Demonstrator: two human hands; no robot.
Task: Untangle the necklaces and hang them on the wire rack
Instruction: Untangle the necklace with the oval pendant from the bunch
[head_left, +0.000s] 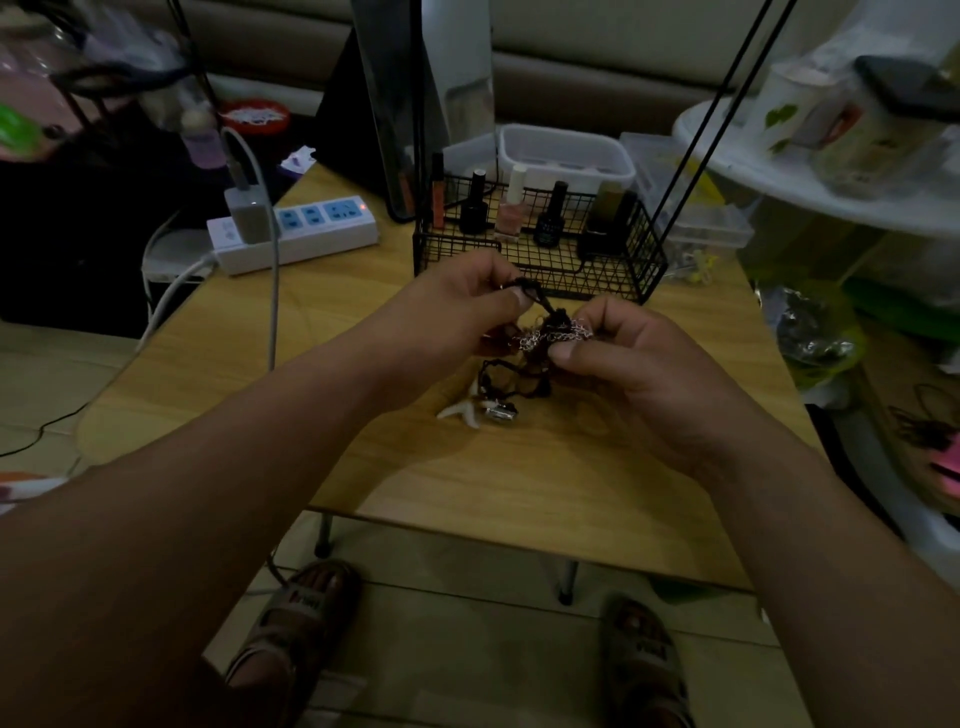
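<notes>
A tangle of necklaces (545, 338), black cords knotted with a silver chain, hangs between my hands above the wooden table (467, 483). My left hand (457, 306) pinches a black cord loop at the top of the tangle. My right hand (628, 364) pinches the silver chain part. Loose black loops, a white pendant (465, 408) and a small silver pendant (501, 414) dangle down onto the table. The black wire rack (540, 249) stands just behind my hands.
Several nail polish bottles (550, 213) stand in the rack. A white power strip (296, 234) with a charger lies at the left. Clear plastic boxes (566, 156) sit behind the rack. A mirror stand (395, 104) rises at the back. Cluttered shelves flank both sides.
</notes>
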